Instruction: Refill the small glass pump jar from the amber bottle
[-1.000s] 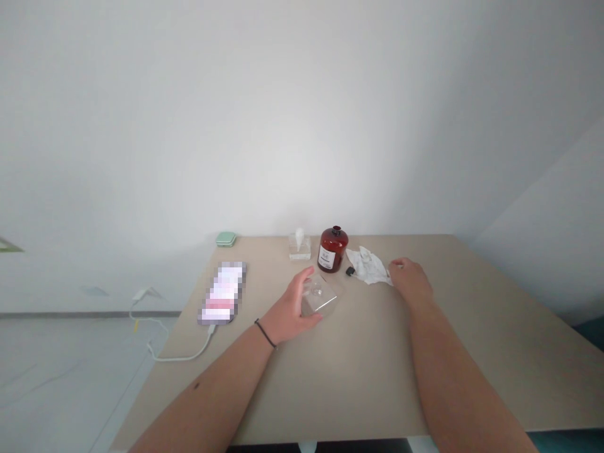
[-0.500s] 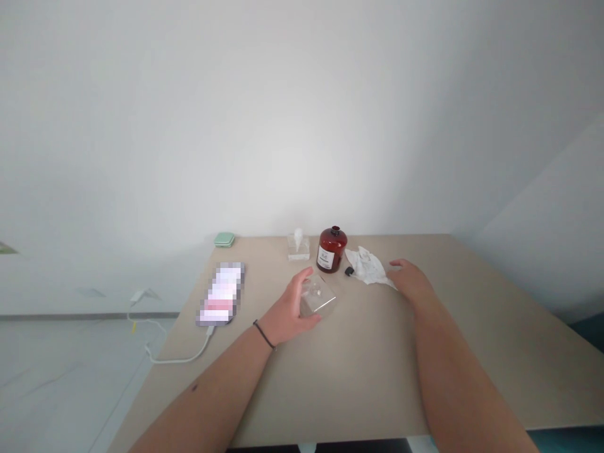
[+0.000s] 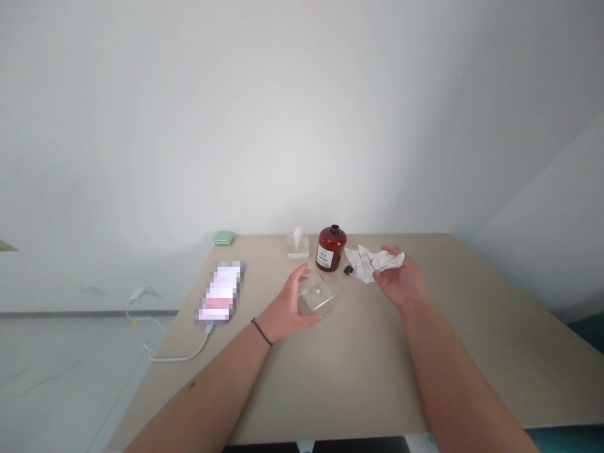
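The left hand [image 3: 285, 313] curls around the clear square thing [image 3: 317, 294], near the red-brown bottle [image 3: 331, 248]; smooth sides could slip. The right hand [image 3: 400, 286] pinches white tissue [image 3: 389, 260], right of the bottle; swinging left could knock the bottle over.

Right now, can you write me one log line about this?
left hand: holds clear square object | right hand: holds crumpled tissue | dark red bottle: upright | phone: cable attached
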A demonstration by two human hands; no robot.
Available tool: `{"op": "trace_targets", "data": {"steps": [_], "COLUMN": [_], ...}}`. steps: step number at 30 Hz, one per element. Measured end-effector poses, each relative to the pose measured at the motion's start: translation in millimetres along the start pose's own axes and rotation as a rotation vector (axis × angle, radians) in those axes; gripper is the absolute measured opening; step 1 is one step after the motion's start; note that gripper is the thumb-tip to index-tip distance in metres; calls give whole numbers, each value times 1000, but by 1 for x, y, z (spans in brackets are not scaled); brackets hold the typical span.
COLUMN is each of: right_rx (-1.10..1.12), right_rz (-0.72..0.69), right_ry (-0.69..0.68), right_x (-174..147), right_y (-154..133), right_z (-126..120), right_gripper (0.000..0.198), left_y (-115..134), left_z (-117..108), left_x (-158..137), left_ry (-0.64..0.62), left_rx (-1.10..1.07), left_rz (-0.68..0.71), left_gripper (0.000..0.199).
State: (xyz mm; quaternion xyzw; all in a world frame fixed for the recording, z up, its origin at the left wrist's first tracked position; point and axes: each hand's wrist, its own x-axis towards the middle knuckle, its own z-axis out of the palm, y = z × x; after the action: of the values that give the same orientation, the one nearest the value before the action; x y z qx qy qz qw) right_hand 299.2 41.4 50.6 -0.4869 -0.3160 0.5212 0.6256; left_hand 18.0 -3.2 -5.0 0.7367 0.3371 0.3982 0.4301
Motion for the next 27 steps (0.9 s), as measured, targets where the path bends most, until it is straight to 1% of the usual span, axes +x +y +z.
{"op": "trace_targets", "data": {"steps": [3, 5, 6, 7, 10, 12, 13, 15, 18, 20, 22, 25, 27], "right_rx": [-32, -65, -121, -220, -652, -931, -1034, -1157, -1238, -1291, -1327, -1291, -1214], "right_rz": [-22, -33, -38, -60, -242, -336, -355, -362, -386, -410, -445, -544, -618], "right_ry": [-33, -37, -35, -37, -68, -141, -186, -263, -319, -342, -334, -264, -164], "right_x": [-9, -15, -18, -20, -26, -29, -31, -33, -37, -39, -41, -39, -34], "right_y": [11, 22, 27, 32, 41, 45, 47, 51, 54, 52, 48, 43, 43], "right_z": [15, 26, 31, 35, 42, 45, 45, 46, 48, 49, 50, 48, 46], "right_gripper": [24, 27, 28, 27, 17, 15, 14, 12, 7, 10, 14, 17, 16], "left_y": [1, 3, 5, 6, 9, 9, 8, 6, 4, 4, 4, 6, 7], "left_z": [0, 0, 0, 0, -2, -3, -4, -6, -7, -8, -7, -7, -6], "left_x": [1, 1, 1, 0, -1, -1, -2, -2, -2, -1, -1, 0, 0], "left_ry": [19, 23, 23, 21, 10, 2, 1, 3, -4, -7, -8, -12, -11], "left_rx": [20, 40, 45, 49, 53, 52, 47, 18, -46, -55, -41, -25, -19], "left_rz": [-67, -112, -124, -126, -96, -81, -81, -89, -97, -88, -75, -66, -53], "left_gripper": [118, 120, 118, 116, 107, 103, 102, 102, 103, 103, 104, 103, 103]}}
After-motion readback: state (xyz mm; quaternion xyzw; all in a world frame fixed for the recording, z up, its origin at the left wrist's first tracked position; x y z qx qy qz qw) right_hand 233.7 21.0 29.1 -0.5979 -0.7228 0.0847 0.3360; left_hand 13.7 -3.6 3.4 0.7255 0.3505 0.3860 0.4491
